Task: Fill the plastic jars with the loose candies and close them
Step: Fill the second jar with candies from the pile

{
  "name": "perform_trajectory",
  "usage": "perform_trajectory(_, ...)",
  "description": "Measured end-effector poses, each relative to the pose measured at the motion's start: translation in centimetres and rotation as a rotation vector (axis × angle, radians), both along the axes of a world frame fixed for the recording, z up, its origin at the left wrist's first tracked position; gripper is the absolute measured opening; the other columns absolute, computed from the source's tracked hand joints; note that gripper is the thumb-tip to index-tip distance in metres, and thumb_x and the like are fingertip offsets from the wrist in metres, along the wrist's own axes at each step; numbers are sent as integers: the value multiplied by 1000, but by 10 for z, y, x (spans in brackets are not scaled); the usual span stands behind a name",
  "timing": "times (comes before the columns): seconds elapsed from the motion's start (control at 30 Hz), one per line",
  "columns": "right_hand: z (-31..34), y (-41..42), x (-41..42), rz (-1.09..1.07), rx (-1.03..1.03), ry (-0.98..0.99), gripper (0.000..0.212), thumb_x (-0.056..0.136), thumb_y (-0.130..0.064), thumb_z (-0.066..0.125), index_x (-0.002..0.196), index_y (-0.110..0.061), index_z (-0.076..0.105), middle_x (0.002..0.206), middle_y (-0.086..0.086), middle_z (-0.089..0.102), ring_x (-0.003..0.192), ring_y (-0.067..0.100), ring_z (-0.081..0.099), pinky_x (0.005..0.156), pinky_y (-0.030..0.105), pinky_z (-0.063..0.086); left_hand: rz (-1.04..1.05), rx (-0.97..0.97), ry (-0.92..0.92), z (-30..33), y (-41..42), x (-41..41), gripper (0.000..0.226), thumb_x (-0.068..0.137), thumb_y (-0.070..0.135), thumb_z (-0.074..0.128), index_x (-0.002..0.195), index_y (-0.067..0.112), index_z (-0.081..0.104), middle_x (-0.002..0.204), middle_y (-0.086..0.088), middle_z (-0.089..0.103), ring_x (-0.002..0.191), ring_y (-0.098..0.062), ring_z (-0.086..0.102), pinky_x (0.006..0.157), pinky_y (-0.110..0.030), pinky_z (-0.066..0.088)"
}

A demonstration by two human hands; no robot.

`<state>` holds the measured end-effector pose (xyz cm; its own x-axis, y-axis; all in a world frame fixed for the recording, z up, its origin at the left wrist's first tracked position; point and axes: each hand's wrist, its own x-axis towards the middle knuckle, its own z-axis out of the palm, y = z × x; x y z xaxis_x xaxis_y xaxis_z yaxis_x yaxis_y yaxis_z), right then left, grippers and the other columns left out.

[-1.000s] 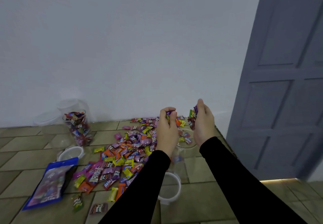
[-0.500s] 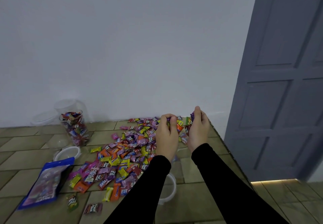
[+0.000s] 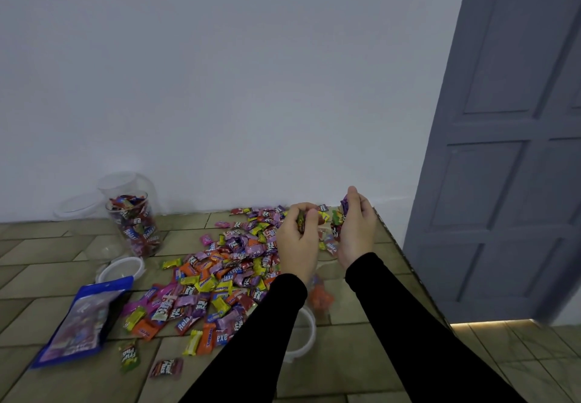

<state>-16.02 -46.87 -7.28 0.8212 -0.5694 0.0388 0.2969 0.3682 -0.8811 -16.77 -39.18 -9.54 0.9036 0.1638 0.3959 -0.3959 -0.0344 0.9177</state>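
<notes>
plain white wall (image 3: 220,72) at the back, blue-grey panelled door (image 3: 515,151) on the right, tan tiled floor (image 3: 518,358), with a thin strip of light (image 3: 490,324) under the door

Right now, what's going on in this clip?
A person is gathering loose candies off a tiled surface. The left hand and the right hand each hold a bunch of wrapped candies above a clear jar between the forearms. Another jar near the wall is already full but still uncapped; a lid lies beside it.
</notes>
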Motion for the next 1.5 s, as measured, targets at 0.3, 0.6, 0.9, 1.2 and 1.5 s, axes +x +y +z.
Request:
perform_trajectory(0.3,-3,1,3,16,-3,5,28,93,-37,57,72,-19,54,64,-7,47,73,20,44,71,38,39,-101,-128,47,-8,7,4,33,103,21,40,101,11,72,104,4,71,95,1,63,77,-8,45)
perform_trajectory(0.6,1,2,2,8,-62,47,27,93,-35,56,73,-18,56,68,-5,49,75,20,45,71,39,41,-283,-340,393,-21,3,12,74,99,58,15,109,9,69,99,-4,72,83,-16,65,83,-38,45)
perform_trajectory(0.9,3,3,-4,52,-113,-6,27,93,-17,56,67,-13,49,61,-3,43,52,8,41,44,14,36,-293,-399,353,-25,2,14,69,102,52,16,93,11,70,88,-8,70,69,-13,67,77,-37,47)
perform_trajectory(1.2,8,5,-11,123,-214,16,19,81,6,53,69,-7,48,66,2,42,49,8,42,37,15,34,-264,-406,365,-27,1,18,65,102,51,19,94,11,70,89,-10,70,73,-17,66,75,-37,50)
perform_trajectory(1.5,11,13,-18,128,-318,-35,20,82,18,49,89,-1,52,64,1,49,39,-3,49,38,13,39,-222,-353,347,-36,2,22,64,102,54,21,96,17,72,94,-6,73,79,-14,66,79,-34,47)
